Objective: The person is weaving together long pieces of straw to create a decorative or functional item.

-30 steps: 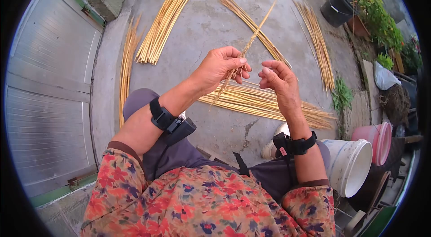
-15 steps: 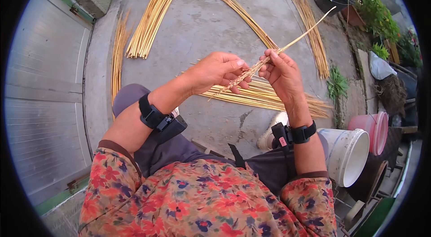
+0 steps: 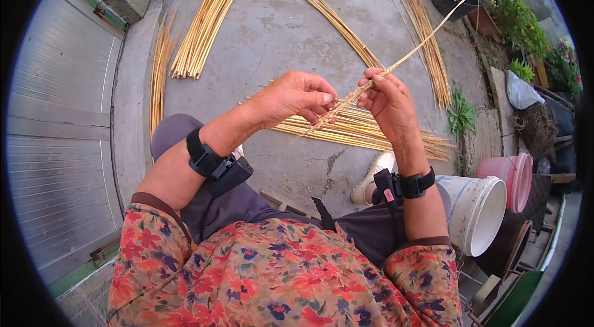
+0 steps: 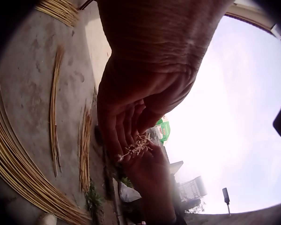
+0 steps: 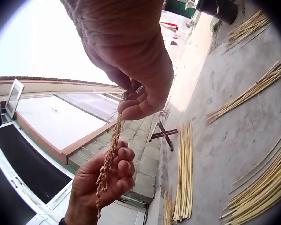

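A pale dry stalk (image 3: 413,50) rises up and right from the right hand (image 3: 394,107), whose thumb and fingers pinch it just above its seed head (image 3: 339,110). The left hand (image 3: 289,101) is at the seed head, its thumb and curled fingers on the thin branches. In the right wrist view the seed head (image 5: 105,173) hangs below the right hand (image 5: 131,61) and crosses the curled fingers of the left hand (image 5: 100,180). The left wrist view shows the seed head (image 4: 139,146) under the fingertips of the left hand (image 4: 140,79), with the right hand (image 4: 152,180) beyond.
Bundles of stalks lie on the concrete floor: a thick one (image 3: 216,14), a thin diagonal one (image 3: 334,17), one at right (image 3: 427,42) and one below the hands (image 3: 352,132). White (image 3: 473,212) and pink (image 3: 510,181) buckets stand at right, a metal door (image 3: 65,135) at left.
The right hand has come onto the stalk and pinches it. The left hand has shifted from the stalk down to the seed head. The stalk now leans further right.
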`<act>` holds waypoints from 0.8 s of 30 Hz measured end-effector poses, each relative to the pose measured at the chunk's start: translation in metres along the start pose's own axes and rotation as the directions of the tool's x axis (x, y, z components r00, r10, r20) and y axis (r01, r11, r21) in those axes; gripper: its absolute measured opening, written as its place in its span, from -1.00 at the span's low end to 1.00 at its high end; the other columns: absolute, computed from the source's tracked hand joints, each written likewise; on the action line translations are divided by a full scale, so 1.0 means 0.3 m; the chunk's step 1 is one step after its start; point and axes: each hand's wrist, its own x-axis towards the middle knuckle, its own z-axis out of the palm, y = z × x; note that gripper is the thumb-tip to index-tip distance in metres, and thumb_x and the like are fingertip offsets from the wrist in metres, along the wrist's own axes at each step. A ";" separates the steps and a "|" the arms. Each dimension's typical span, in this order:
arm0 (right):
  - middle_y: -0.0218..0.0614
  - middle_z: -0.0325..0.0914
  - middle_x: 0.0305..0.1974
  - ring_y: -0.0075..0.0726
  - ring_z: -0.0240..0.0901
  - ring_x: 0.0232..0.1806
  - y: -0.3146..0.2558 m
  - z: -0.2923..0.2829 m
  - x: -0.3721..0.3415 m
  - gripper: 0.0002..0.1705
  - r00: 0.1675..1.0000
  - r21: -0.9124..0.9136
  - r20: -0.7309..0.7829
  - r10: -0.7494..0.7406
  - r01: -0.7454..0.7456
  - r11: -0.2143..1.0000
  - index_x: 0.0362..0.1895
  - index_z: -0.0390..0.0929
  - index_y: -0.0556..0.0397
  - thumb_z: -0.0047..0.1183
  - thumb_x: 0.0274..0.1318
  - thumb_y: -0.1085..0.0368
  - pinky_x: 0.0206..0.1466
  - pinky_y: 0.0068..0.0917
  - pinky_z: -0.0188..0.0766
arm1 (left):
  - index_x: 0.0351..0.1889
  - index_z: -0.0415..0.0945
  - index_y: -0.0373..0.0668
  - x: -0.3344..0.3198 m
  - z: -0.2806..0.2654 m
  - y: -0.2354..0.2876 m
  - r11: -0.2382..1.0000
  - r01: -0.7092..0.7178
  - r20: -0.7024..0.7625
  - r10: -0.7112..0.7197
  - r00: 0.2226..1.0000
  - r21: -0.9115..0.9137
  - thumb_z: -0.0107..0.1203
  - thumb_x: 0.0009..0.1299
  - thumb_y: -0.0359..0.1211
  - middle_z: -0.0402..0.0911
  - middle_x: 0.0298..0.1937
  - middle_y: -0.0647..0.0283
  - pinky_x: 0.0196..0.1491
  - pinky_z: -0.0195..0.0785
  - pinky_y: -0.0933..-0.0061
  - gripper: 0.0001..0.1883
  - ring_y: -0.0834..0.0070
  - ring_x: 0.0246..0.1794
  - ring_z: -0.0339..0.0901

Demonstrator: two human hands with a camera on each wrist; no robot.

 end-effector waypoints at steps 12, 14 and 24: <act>-0.24 0.49 -0.36 -0.47 0.46 -0.45 -0.002 0.020 -0.006 -0.80 1.000 -0.085 0.001 -0.009 0.009 0.996 -0.18 0.39 0.16 -0.18 0.20 0.31 -0.33 -0.53 0.47 | -0.22 0.45 -0.33 0.010 0.008 -0.009 0.996 0.009 0.005 -0.010 1.000 0.089 -0.01 0.35 -0.36 0.56 -0.38 0.24 -0.37 0.43 0.65 -0.80 0.57 -0.39 0.56; -0.24 0.49 -0.36 -0.47 0.46 -0.45 -0.001 0.021 -0.007 -0.80 1.000 -0.095 0.003 -0.015 0.015 0.995 -0.19 0.39 0.16 -0.18 0.20 0.30 -0.33 -0.53 0.47 | -0.24 0.47 -0.32 0.007 0.012 -0.008 0.989 -0.021 -0.012 0.023 1.000 0.149 -0.01 0.34 -0.35 0.56 -0.41 0.27 -0.37 0.42 0.65 -0.81 0.63 -0.44 0.53; -0.25 0.48 -0.34 -0.50 0.45 -0.42 0.017 0.045 -0.019 -0.80 0.995 -0.178 0.031 -0.095 0.099 0.979 -0.18 0.39 0.16 -0.19 0.22 0.31 -0.30 -0.56 0.46 | -0.33 0.45 -0.37 0.015 0.021 -0.025 0.870 -0.077 -0.116 0.151 0.982 0.487 -0.05 0.29 -0.43 0.53 -0.50 0.28 -0.40 0.38 0.64 -0.85 0.65 -0.50 0.47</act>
